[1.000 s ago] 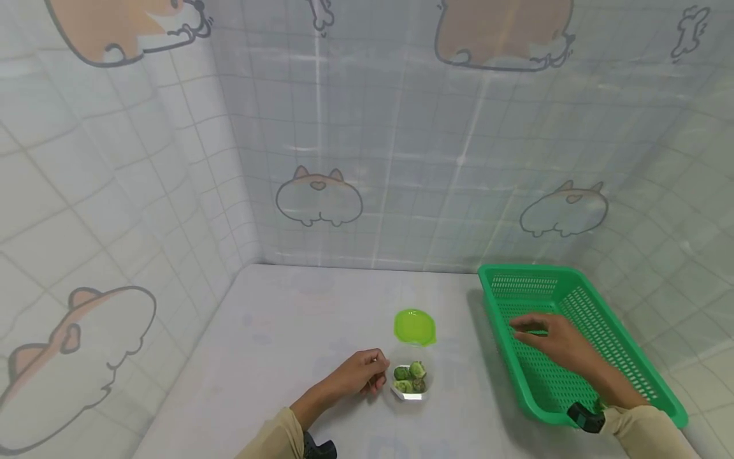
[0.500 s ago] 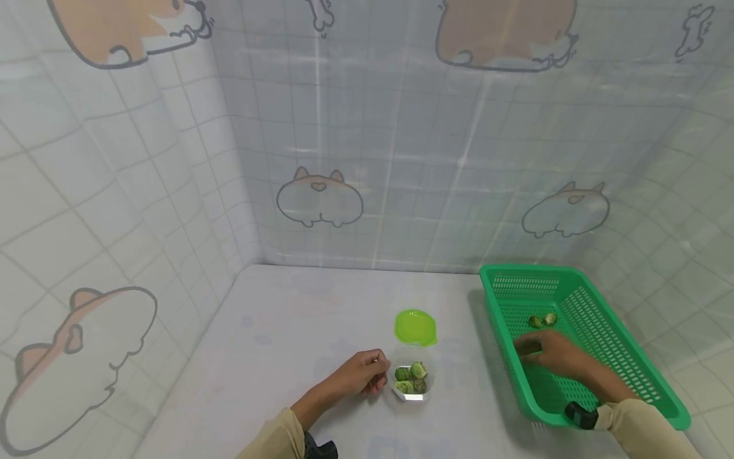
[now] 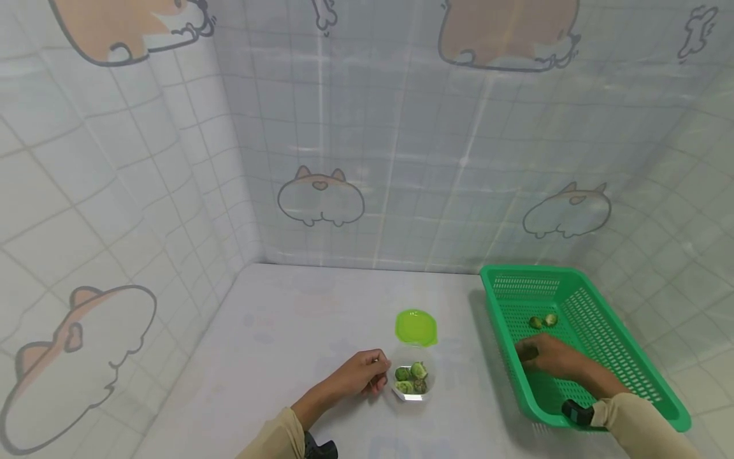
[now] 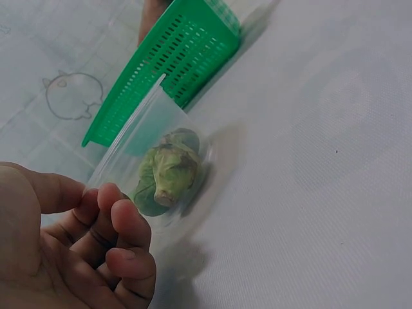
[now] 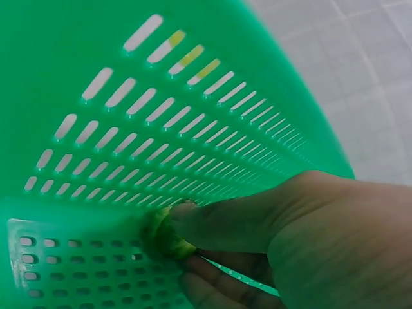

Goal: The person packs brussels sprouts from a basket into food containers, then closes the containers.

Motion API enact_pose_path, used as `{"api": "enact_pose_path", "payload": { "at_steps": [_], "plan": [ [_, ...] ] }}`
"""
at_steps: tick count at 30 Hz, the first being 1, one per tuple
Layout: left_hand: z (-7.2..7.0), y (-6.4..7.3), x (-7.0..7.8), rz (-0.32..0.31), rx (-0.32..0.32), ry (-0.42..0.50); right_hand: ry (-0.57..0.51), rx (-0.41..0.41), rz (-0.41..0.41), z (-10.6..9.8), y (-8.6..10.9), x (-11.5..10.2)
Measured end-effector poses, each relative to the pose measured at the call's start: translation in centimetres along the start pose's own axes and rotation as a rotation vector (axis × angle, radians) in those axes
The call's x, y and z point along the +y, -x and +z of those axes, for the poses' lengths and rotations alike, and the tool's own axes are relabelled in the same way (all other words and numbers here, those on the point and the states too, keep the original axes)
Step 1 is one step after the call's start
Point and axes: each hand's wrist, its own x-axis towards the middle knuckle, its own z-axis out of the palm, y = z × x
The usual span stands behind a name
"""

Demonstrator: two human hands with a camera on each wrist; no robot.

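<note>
In the head view, my left hand [image 3: 361, 375] is at the left side of a clear plastic tub [image 3: 410, 396]. Thumb and forefinger pinch its rim in the left wrist view, the other fingers curled below. Several Brussels sprouts [image 4: 168, 170] lie inside the tub. My right hand [image 3: 552, 357] reaches down into a green perforated basket [image 3: 631, 376] on the right. There, in the right wrist view, its thumb and fingers pinch a Brussels sprout [image 5: 166, 235] low by the basket's wall. Two more sprouts [image 3: 542, 320] sit on the basket floor beyond that hand.
A bright green lid [image 3: 415, 327] lies flat behind the tub on the white table [image 3: 298, 319]. Tile-patterned sheeting [image 3: 367, 127] with printed dogs stands at the back and both sides. The basket's raised wall separates the right hand from the tub.
My right hand has lowered into the basket and taken hold of a sprout. The two sprouts beyond it have come into sight. My left hand stays at the tub.
</note>
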Motion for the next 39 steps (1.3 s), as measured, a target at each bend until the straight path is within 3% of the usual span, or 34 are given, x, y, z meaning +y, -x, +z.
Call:
{"api": "enact_pose_path", "payload": {
  "at_steps": [39],
  "plan": [
    [-0.1,-0.09,-0.18,0.016,-0.008,0.008,0.13,0.038,-0.04,0.78,-0.6,0.22]
  ]
}}
